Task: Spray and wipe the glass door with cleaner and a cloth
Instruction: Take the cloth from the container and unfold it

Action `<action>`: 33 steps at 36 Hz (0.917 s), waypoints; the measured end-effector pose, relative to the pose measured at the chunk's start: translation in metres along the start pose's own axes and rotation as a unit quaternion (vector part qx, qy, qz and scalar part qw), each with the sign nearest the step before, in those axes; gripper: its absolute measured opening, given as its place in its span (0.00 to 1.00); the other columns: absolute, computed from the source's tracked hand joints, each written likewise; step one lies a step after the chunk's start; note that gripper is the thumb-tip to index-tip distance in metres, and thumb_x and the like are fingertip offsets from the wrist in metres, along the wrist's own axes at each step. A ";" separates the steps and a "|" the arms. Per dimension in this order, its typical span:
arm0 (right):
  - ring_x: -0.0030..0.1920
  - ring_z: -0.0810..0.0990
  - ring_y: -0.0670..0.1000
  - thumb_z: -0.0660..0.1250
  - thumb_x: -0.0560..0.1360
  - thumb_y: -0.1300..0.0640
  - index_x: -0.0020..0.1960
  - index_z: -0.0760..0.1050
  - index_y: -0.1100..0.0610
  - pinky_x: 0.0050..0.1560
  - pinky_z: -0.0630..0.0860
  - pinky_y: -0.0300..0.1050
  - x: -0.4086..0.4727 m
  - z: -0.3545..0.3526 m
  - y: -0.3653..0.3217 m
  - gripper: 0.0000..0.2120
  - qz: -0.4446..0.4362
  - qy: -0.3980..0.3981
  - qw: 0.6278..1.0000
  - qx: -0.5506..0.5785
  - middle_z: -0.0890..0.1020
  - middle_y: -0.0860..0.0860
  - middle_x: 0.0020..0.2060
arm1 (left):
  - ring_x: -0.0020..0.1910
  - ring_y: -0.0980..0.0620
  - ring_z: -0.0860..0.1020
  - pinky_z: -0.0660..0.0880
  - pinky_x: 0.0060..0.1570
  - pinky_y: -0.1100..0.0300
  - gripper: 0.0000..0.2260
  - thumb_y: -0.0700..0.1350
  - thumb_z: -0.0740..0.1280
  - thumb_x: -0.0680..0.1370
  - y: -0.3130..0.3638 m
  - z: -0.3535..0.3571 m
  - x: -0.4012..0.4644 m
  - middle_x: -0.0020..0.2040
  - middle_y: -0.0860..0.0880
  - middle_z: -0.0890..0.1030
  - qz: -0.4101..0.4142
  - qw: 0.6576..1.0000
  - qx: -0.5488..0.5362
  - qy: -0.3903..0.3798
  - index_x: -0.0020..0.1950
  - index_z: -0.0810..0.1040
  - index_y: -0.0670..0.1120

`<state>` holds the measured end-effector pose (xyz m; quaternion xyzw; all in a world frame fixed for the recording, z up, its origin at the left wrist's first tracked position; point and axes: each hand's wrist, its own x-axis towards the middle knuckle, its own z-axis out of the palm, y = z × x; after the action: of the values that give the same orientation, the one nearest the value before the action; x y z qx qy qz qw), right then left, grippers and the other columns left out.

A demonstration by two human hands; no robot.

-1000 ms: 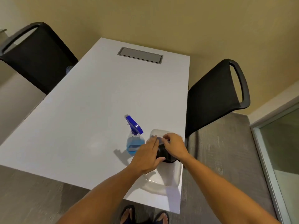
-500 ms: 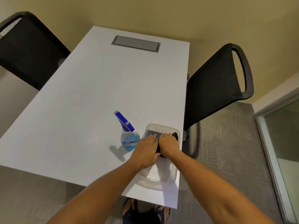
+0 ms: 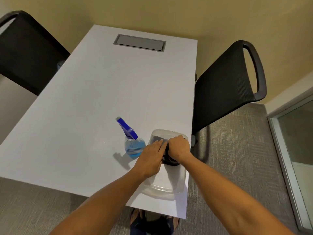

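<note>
A clear spray bottle [image 3: 133,145] with blue liquid and a blue trigger head stands on the white table [image 3: 101,102]. Just right of it lies a clear plastic tub [image 3: 169,184] near the table's front right corner. A dark cloth [image 3: 169,161] sits in the tub's far half. My left hand [image 3: 150,160] and my right hand [image 3: 178,148] are side by side in the tub, both pressed on the cloth with fingers curled over it. The glass door [image 3: 298,133] shows at the right edge in a pale metal frame.
A black mesh chair [image 3: 227,85] stands at the table's right side, another black chair [image 3: 25,53] at the far left. A grey cable hatch [image 3: 139,42] is set in the table's far end. Grey carpet [image 3: 237,158] lies between table and door. My feet show under the table edge.
Both hands stay on the cloth in the tub, pushed a little toward its far end. The view has shifted slightly; the bottle has not moved.
</note>
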<state>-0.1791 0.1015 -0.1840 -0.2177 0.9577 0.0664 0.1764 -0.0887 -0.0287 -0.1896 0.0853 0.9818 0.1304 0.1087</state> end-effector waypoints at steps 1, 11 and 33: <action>0.57 0.78 0.57 0.63 0.80 0.55 0.54 0.80 0.58 0.48 0.74 0.47 -0.002 -0.003 0.002 0.09 0.005 -0.001 1.000 0.024 0.84 0.55 0.51 | 0.81 0.45 0.56 0.56 0.79 0.50 0.34 0.49 0.64 0.82 0.000 -0.001 0.000 0.83 0.46 0.55 0.001 1.000 -0.012 0.009 0.83 0.48 0.47; 0.61 0.72 0.59 0.65 0.78 0.54 0.59 0.77 0.55 0.58 0.74 0.55 -0.037 -0.031 0.025 0.12 -0.014 0.024 0.982 0.185 0.77 0.54 0.59 | 0.80 0.44 0.59 0.60 0.77 0.52 0.37 0.45 0.68 0.80 -0.001 -0.006 -0.002 0.82 0.45 0.56 -0.004 0.999 -0.038 0.026 0.83 0.50 0.46; 0.52 0.81 0.51 0.62 0.83 0.60 0.54 0.74 0.53 0.47 0.76 0.41 -0.146 -0.080 0.038 0.04 0.145 0.224 0.749 0.607 0.82 0.52 0.49 | 0.53 0.51 0.76 0.78 0.59 0.57 0.20 0.48 0.72 0.78 0.052 -0.109 -0.001 0.58 0.49 0.73 -0.034 0.903 -0.399 0.158 0.63 0.65 0.50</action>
<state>-0.0973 0.1763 -0.0545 0.0684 0.8283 -0.5546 0.0397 -0.1060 -0.0055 -0.0720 -0.0207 0.8543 0.5190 -0.0180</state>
